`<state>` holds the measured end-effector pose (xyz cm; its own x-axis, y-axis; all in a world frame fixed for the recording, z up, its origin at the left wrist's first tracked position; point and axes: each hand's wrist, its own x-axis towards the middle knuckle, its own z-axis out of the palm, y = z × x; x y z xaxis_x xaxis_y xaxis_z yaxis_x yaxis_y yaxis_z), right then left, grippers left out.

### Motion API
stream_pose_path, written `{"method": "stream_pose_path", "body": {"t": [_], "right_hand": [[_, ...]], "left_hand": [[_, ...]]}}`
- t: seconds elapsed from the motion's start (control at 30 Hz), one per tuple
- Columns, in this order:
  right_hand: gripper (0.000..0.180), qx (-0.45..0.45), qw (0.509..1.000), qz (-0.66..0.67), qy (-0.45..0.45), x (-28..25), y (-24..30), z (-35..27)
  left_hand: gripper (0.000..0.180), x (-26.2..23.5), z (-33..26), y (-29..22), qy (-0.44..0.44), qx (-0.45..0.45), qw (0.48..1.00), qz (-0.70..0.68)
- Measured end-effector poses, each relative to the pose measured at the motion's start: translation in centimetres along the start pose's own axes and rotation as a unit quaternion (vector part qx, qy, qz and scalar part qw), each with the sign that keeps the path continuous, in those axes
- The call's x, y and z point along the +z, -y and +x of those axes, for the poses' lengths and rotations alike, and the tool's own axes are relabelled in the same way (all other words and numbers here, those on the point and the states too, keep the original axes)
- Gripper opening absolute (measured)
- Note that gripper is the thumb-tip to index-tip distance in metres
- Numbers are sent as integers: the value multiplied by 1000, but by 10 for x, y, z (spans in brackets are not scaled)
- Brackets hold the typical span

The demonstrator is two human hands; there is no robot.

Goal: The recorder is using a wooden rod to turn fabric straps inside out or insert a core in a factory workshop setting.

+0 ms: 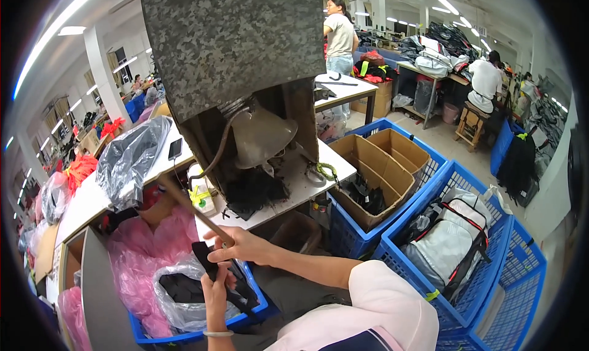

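Right hand [244, 245]: reaches in from the right, fingers curled shut around the lower end of a long brown wooden stick [193, 207]. The stick runs up and to the left from the fingers, toward the white table edge.

Left hand [215, 289]: rises from below, a thin bangle on the wrist. Fingers pinch a small piece of black fabric [205, 259] just under the right hand's fingers; the fabric stands up between the two hands, its top close to the stick end. Whether fabric and stick touch cannot be told.

Below and around the left-hand fingers: a clear plastic bag [178, 305] holding more black pieces, lying in a blue crate [251, 314]. To the left of the fingers, crumpled pink plastic sheeting [144, 253].

Above the fingers: a white table [288, 194] carrying a dark machine with a metal funnel-shaped part [261, 136], topped by a grey mottled housing [230, 41]. Black scraps lie at its foot.

Well to the right of the fingers: blue crates, one with cardboard boxes [380, 167], one with a white and black bag [448, 240].

Far behind: a person standing [339, 35] at a table, another seated on a stool [485, 81].
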<state>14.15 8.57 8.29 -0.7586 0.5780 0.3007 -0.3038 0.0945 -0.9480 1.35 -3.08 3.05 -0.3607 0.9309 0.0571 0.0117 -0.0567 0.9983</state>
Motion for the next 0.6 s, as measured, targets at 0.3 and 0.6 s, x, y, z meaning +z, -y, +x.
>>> {"method": "stream_pose_path", "body": {"t": [0.3,0.6], "right_hand": [[13,164,980,113,7,-12,27,-9],[28,78,995,1,-57,-2,18,-2]], "left_hand": [[37,34,-16,-53,230,-132,900,-345],[36,39,-22,-46,174,-137,938,-265]]}}
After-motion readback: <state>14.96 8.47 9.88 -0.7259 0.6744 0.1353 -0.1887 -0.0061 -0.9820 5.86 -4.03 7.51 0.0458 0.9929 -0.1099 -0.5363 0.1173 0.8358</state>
